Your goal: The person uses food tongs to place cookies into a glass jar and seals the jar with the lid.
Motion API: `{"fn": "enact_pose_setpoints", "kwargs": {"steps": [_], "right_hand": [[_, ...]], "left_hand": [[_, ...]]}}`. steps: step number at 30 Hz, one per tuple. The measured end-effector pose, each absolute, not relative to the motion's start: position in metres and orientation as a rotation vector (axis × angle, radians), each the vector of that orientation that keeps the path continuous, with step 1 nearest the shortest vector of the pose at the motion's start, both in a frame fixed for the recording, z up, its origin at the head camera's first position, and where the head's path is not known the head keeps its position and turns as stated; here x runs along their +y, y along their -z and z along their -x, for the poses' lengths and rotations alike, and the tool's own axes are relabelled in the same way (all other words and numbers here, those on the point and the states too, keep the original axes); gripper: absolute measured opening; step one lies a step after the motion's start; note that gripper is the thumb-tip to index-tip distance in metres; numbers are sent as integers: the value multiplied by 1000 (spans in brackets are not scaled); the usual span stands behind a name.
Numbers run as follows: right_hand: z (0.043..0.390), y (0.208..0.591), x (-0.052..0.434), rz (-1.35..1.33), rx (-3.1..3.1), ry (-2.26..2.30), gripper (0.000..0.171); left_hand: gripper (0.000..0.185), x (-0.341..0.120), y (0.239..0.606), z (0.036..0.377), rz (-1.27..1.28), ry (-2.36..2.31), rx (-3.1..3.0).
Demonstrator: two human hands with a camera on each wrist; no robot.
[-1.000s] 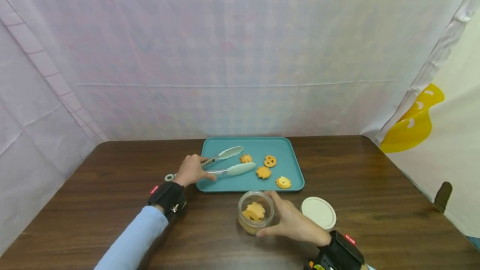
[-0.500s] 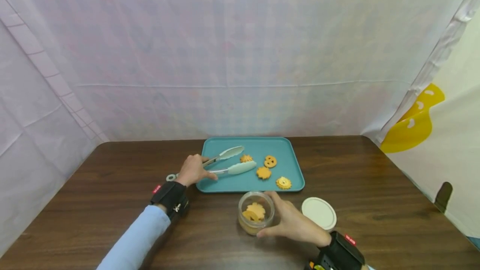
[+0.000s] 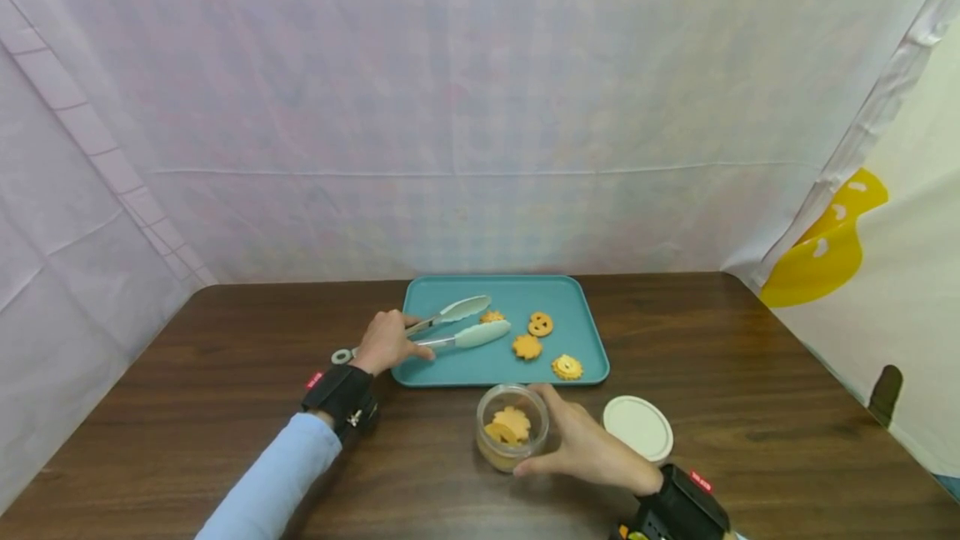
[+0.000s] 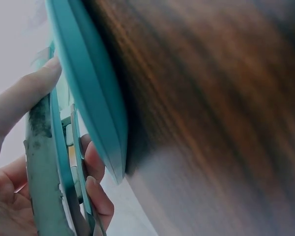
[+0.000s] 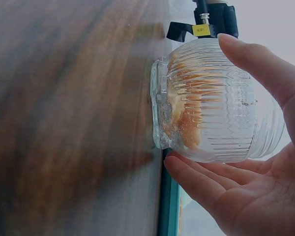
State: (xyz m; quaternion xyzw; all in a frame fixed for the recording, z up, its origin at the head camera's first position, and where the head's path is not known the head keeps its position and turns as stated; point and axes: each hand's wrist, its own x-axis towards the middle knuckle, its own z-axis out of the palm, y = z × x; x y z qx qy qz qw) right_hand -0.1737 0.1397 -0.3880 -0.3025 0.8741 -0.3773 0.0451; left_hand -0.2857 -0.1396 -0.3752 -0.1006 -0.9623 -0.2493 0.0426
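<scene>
Left hand (image 3: 384, 342) grips tongs (image 3: 457, 322), tips part-open around flower cookie (image 3: 491, 317), ready to pinch. Right hand (image 3: 588, 444) cups ribbed glass jar (image 3: 512, 437), steadying it.

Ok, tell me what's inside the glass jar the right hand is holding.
The open glass jar holds orange cookies: one flower-shaped on top, at least one more beneath. The ribbed wall blurs them in the right wrist view, so their count stays unclear. The right hand cups the jar's side.
</scene>
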Motion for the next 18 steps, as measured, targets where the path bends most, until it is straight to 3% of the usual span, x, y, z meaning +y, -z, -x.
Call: {"fn": "enact_pose_setpoints", "kwargs": {"steps": [18], "right_hand": [[174, 389, 141, 924, 2622, 1164, 77]], "left_hand": [[57, -140, 376, 283, 344, 768, -2895]]}}
